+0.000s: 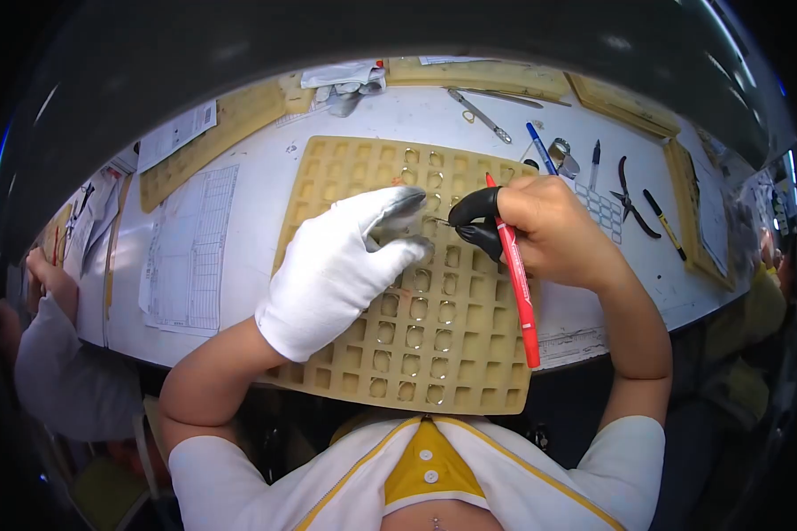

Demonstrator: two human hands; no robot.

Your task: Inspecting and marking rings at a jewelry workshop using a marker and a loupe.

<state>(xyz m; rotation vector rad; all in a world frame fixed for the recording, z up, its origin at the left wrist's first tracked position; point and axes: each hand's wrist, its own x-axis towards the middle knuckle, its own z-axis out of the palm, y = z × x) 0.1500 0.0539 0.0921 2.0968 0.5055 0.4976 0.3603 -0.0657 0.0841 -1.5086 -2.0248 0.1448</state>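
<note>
My left hand, in a white glove with greyed fingertips, is over a beige pocketed tray. Its thumb and fingers are apart, with no held thing visible between them. My right hand wears black finger cots on thumb and forefinger and grips a red marker pen, which slants across the palm. At those cot tips is a small thin metal piece, seemingly pinched; its shape is too small to tell. Several ring-shaped metal parts sit in the tray's middle columns. The fingers hide some pockets.
Printed sheets lie left of the tray. To the right are pliers, a black-and-yellow marker, a blue pen and a sticker sheet. Behind are a slim metal tool and grey gloves. Another person's hand is far left.
</note>
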